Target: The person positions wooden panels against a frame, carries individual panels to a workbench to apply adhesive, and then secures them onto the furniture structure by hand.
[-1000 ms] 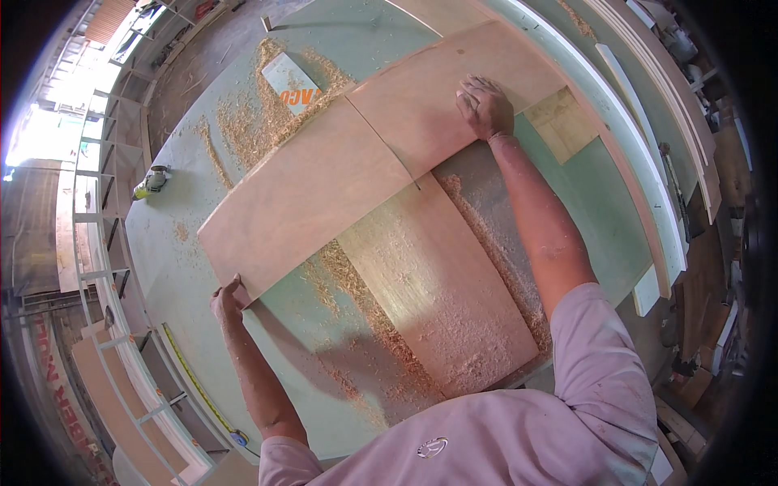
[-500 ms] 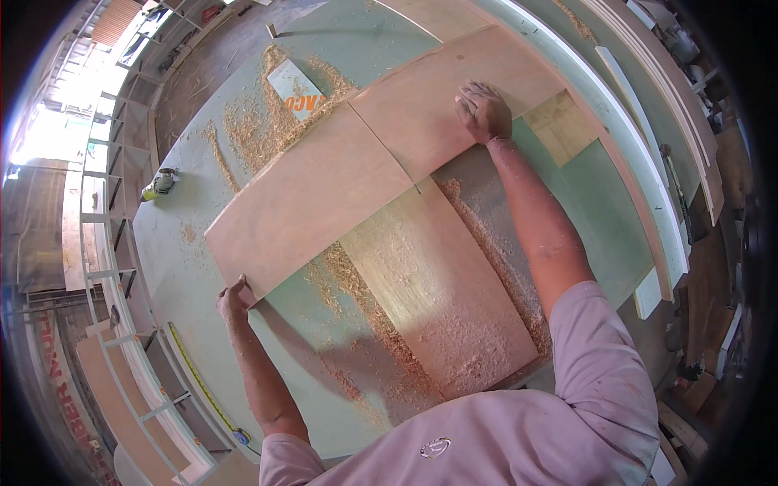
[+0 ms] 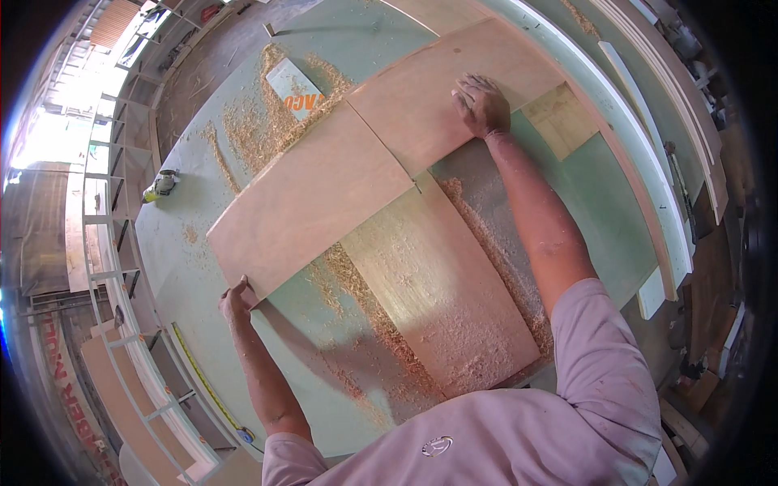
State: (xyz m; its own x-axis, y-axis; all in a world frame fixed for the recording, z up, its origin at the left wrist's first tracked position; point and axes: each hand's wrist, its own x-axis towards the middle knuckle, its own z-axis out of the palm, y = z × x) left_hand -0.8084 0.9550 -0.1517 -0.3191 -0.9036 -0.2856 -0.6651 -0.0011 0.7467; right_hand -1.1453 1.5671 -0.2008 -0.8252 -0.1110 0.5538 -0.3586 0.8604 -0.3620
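- Panel (image 3: 304, 212) at left, judged light and stiff, is best held edgewise.
- It is pinched at near left by left hand (image 3: 235, 299).
- Far-right panel (image 3: 438, 77) is touched, ungripped, by right hand (image 3: 484, 106).

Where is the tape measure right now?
In the head view, the tape measure lies extended at lower left, along the left edge of the green table, left of the person's left forearm.

palm of the right hand (image 3: 484, 107) hidden from me, left hand (image 3: 234, 299) partly hidden at the board (image 3: 312, 194), shirt (image 3: 494, 437) cut off below, small tool (image 3: 164, 184) I cannot identify
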